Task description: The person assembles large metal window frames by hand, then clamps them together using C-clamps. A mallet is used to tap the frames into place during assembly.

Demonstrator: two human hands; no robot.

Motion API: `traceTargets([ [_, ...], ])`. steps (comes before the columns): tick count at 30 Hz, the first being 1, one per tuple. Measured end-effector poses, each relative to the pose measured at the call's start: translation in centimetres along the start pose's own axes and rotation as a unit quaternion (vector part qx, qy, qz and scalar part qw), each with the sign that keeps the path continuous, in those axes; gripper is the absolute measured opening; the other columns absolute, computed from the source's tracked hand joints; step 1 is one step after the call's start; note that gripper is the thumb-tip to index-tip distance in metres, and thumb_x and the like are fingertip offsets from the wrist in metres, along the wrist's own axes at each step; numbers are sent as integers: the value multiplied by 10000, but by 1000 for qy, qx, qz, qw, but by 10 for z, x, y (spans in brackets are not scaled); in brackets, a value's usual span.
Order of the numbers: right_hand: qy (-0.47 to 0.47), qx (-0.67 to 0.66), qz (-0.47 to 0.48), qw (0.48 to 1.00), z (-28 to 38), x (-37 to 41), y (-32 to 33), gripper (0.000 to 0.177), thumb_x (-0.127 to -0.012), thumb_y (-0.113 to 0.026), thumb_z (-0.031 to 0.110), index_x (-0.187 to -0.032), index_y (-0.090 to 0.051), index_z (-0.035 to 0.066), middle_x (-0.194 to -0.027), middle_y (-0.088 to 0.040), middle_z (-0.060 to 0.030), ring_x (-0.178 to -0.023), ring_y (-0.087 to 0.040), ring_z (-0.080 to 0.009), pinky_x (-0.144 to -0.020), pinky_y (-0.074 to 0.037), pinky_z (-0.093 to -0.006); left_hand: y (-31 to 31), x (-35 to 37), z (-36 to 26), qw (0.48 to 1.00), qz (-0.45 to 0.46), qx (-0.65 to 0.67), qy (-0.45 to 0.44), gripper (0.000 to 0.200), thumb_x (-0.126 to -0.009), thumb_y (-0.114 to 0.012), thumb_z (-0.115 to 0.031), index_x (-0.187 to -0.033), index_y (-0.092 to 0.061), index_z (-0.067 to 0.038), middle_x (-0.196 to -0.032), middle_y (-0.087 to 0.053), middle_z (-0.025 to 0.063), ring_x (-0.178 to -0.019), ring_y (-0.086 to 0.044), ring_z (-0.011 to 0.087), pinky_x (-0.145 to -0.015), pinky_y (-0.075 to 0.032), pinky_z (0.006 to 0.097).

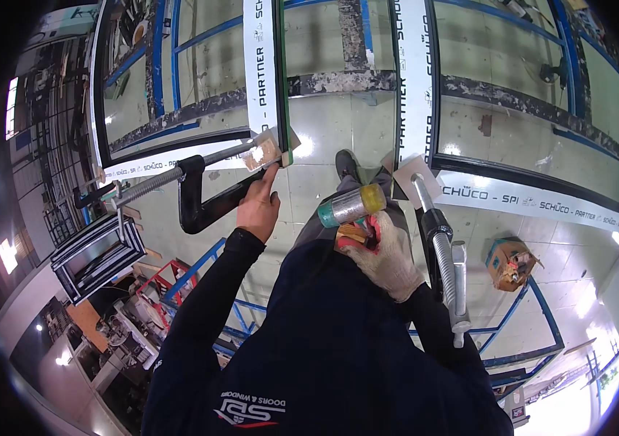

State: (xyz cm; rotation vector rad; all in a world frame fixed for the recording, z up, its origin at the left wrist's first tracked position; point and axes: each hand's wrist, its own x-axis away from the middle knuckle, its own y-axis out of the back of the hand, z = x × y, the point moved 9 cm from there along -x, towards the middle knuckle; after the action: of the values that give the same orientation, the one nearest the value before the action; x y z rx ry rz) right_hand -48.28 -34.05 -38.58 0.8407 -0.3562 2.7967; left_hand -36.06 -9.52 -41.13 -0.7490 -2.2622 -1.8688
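Note:
My left hand (258,207) is bare, its index finger stretched out to the corner of a window frame (260,80) wrapped in white printed film. The fingertip touches the edge by a wooden pad (262,150) under a bar clamp (192,195). In a pale glove with red on the fingers, my right hand (389,258) is closed around the wooden handle of a mallet. The mallet head (351,206), silver with a yellow and a teal face, is held close to my body. A second clamp (440,236) presses a pad (418,180) onto the right-hand frame (527,195).
Blue metal supports (211,29) carry the frames. On the floor at right stands a cardboard box (509,263) with scraps in it, near a blue stand (542,312). A small dark frame (99,258) and a cluttered red cart (171,280) are at left.

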Motion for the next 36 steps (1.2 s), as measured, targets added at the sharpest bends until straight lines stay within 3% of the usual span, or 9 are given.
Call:
traceTargets([
  [1, -139, -152, -37, 978, -21, 1, -5, 551, -789, -880, 232, -1145, -529, 1, -799, -621, -129, -658, -633, -250, -603, -517, -336, 0, 0, 0, 1000, 3, -4, 2, 677, -886, -618, -84, -1498, -379, -250, -1033, -619, 163, -866, -660, 401, -759, -568, 502],
  [5, 119, 41, 22, 992, 11, 3, -3, 595, -779, -887, 257, -1164, -520, -10, -813, -628, -146, -665, -649, -287, -592, -522, -350, -1, 0, 1, 1000, 2, -10, 4, 671, -887, -618, -81, -1495, -383, -241, -1026, -618, 163, -874, -658, 399, -768, -566, 498],
  [17, 209, 178, 16, 961, 24, 5, -1, 667, -785, -881, 274, -1228, -497, -45, -864, -644, -164, -716, -674, -300, -622, -538, -355, 5, 2, -6, 1000, 2, 8, 6, 689, -876, -633, -82, -1500, -388, -245, -1021, -612, 163, -885, -655, 397, -769, -560, 491],
  [22, 77, 155, 33, 984, 26, 2, -6, 463, -789, -870, 184, -1064, -567, -32, -870, -633, -120, -779, -623, -159, -684, -526, -330, 4, 1, -6, 1000, 1, 1, 19, 700, -865, -636, -82, -1499, -395, -254, -1004, -608, 155, -886, -653, 390, -766, -561, 492],
  [24, 63, 174, 53, 981, 21, 1, -10, 503, -799, -859, 189, -1147, -553, -6, -981, -705, -169, -900, -725, -267, -777, -570, -356, 4, 2, -4, 1000, 0, 6, 19, 698, -860, -657, -82, -1495, -404, -224, -1033, -616, 160, -908, -659, 379, -778, -565, 477],
  [26, 46, 132, 54, 989, 14, 0, -14, 503, -800, -854, 185, -1148, -546, -6, -963, -698, -167, -889, -721, -263, -774, -565, -352, 4, 3, -2, 1000, -2, 12, 12, 706, -851, -701, -81, -1489, -409, -162, -1102, -636, 174, -947, -676, 359, -806, -571, 444],
  [30, 58, 180, 15, 982, 22, 0, -24, 486, -799, -850, 184, -1125, -544, -8, -940, -690, -162, -858, -714, -245, -755, -557, -342, -2, 20, -21, 936, 53, 345, -43, 730, -784, -783, -17, -1430, -444, -37, -1270, -622, 167, -1123, -670, 279, -939, -559, 374],
  [34, 58, 188, 33, 980, 26, -12, -52, 483, -794, -855, 202, -1107, -550, -3, -903, -672, -141, -796, -687, -234, -721, -547, -346, 16, 51, -73, 873, 106, 450, -152, 582, -810, -756, -48, -1350, -538, -35, -1295, -613, 200, -1112, -659, 367, -951, -525, 396],
  [36, 60, 186, 36, 980, 34, -16, -71, 476, -792, -857, 208, -1099, -556, 3, -883, -660, -127, -755, -665, -233, -701, -538, -343, 7, 52, -52, 872, 70, 476, -89, 549, -826, -750, -31, -1336, -548, -35, -1249, -640, 195, -1114, -660, 368, -959, -519, 395],
])
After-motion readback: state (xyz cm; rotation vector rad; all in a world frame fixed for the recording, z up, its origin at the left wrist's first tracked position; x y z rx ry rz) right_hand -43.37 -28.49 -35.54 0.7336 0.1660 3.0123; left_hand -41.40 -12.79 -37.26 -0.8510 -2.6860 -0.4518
